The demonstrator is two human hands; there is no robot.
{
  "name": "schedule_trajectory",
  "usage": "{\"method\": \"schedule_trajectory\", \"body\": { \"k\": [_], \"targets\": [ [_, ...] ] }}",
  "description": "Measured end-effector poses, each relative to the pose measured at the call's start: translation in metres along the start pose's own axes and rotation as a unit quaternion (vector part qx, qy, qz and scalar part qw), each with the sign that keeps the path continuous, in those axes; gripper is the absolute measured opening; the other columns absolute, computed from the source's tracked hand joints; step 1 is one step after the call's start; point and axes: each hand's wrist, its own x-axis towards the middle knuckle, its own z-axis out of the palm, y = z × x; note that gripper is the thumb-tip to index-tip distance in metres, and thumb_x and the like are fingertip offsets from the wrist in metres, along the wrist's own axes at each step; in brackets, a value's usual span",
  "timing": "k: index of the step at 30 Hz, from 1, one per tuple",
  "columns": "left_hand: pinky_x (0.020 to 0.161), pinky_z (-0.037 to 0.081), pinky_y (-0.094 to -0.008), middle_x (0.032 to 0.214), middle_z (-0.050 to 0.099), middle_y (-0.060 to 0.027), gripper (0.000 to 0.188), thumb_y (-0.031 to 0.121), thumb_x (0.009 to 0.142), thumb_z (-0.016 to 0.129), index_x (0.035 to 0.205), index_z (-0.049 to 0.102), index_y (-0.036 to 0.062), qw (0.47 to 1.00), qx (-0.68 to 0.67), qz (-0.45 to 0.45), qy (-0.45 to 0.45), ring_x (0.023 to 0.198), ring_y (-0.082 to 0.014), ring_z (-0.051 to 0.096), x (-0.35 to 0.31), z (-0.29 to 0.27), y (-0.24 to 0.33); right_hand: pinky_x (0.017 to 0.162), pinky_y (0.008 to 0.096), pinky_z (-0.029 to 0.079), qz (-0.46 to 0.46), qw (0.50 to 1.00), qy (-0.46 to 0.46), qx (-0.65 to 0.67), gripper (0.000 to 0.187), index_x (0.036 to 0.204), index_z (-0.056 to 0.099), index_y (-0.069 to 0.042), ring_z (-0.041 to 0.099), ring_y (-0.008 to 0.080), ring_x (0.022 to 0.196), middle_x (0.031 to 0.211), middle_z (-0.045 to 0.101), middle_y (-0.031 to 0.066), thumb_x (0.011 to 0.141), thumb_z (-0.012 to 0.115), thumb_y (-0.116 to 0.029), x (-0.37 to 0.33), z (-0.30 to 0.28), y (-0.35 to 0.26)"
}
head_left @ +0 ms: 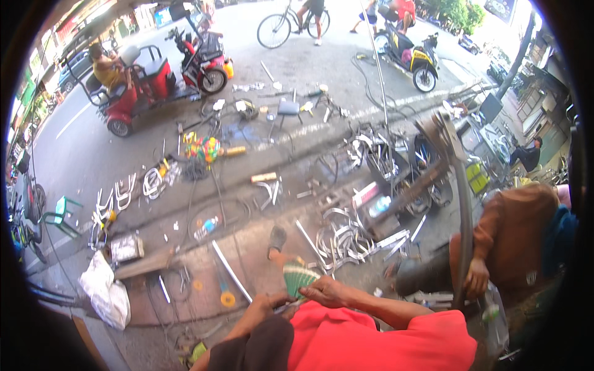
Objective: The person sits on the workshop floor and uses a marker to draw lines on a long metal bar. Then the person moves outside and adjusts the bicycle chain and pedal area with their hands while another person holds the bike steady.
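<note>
In front of my red shirt I hold a green, fan-shaped thing [297,279] with pale markings along its upper edge; whether it is a hand fan or fanned-out cards I cannot tell. My right hand [326,291] is closed on its right side. At its lower left, my left hand [270,302] is closed too, its fingertips partly hidden at the thing's base. Just beyond it a foot in a dark shoe [277,240] rests on the pavement. A long pale metal strip [231,271] lies to the left of my hands.
Bent metal strips [346,238] are heaped ahead to the right, by a metal post [461,216]. A person in brown [516,229] sits at my right. Left are a white sack [105,290] and green stool [60,215]. A red three-wheeler [139,83] stands on the road.
</note>
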Motion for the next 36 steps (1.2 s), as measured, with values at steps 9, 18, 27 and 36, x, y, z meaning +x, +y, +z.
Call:
{"method": "schedule_trajectory", "body": {
  "k": [9, 18, 27, 36],
  "targets": [
    [0.059, 0.045, -0.0303, 0.073, 0.066, -0.0078, 0.022, 0.013, 0.084, 0.075, 0.104, 0.071, 0.0060, 0.982, 0.068, 0.040, 0.173, 0.064, -0.0137, 0.058, 0.303, -0.230, -0.053, 0.080, 0.0511, 0.049, 0.099, 0.958, 0.083, -0.257, 0.060, 0.102, 0.066, -0.008, 0.066, 0.0424, 0.093, 0.095, 0.070, 0.0232, 0.097, 0.043, -0.063, 0.333, -0.192, -0.039],
    [0.047, 0.036, -0.0225, 0.065, 0.059, -0.0029, 0.019, 0.015, 0.091, 0.063, 0.103, 0.066, 0.0004, 0.907, -0.282, -0.088, 0.302, 0.052, -0.0070, 0.050, 0.462, -0.392, -0.057, 0.076, 0.0479, 0.051, 0.146, 0.954, 0.231, -0.124, 0.042, 0.109, 0.060, -0.002, 0.067, 0.0414, 0.086, 0.089, 0.070, 0.0225, 0.094, 0.060, -0.041, 0.420, -0.354, -0.056],
    [0.066, 0.050, -0.0250, 0.084, 0.069, -0.0042, 0.036, 0.012, 0.089, 0.067, 0.124, 0.065, 0.0030, 0.991, -0.125, 0.017, 0.043, 0.076, -0.0086, 0.063, 0.765, -0.542, -0.018, 0.078, 0.0347, 0.052, 0.175, 0.970, 0.167, 0.011, 0.045, 0.117, 0.060, -0.002, 0.066, 0.0195, 0.087, 0.094, 0.070, 0.0128, 0.096, 0.061, -0.041, 0.682, -0.500, 0.004],
    [0.065, 0.046, -0.0235, 0.083, 0.064, -0.0008, 0.031, 0.008, 0.092, 0.063, 0.123, 0.064, 0.0029, 0.988, -0.075, 0.118, 0.070, 0.073, -0.0072, 0.056, 1.082, -0.722, 0.141, 0.070, 0.0322, 0.049, 0.104, 0.967, 0.200, 0.121, 0.045, 0.114, 0.062, 0.002, 0.057, 0.0151, 0.074, 0.080, 0.062, 0.0092, 0.098, 0.059, -0.041, 0.888, -0.723, -0.068]
  ]
}}
